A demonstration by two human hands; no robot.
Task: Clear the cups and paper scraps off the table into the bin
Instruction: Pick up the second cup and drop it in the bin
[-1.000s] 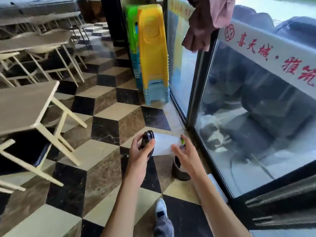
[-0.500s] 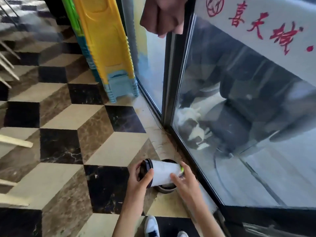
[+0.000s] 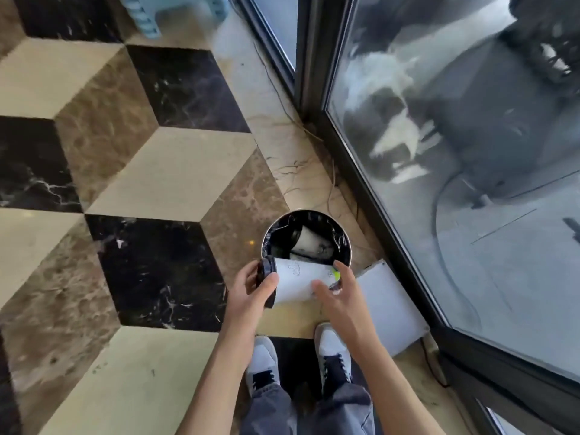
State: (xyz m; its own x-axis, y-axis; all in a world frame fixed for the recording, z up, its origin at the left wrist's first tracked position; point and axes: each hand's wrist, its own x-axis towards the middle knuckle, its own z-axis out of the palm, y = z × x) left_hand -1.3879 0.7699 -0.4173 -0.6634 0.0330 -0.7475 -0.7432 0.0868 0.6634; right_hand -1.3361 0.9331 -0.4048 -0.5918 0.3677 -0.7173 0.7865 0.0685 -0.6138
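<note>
Both hands grasped one cup [image 3: 298, 282] sideways over the bin's [image 3: 346, 246] near rim. The left hand [image 3: 254, 290] gripped its black lid end, the right hand [image 3: 340, 293] its base. Another cup [image 3: 314, 243] lay inside.

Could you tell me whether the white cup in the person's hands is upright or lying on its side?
On its side. The white cup lies horizontal, its black lid at the left hand and its base at the right hand.

You stand in what looks like an eatery or café by its glass front: patterned marble floor tiles [image 3: 163, 171] underfoot, a glass wall in a dark frame [image 3: 470, 189] on your right, stacked plastic stools [image 3: 175, 11] far ahead, a small bin [image 3: 345, 246] holding a takeaway cup.
</note>
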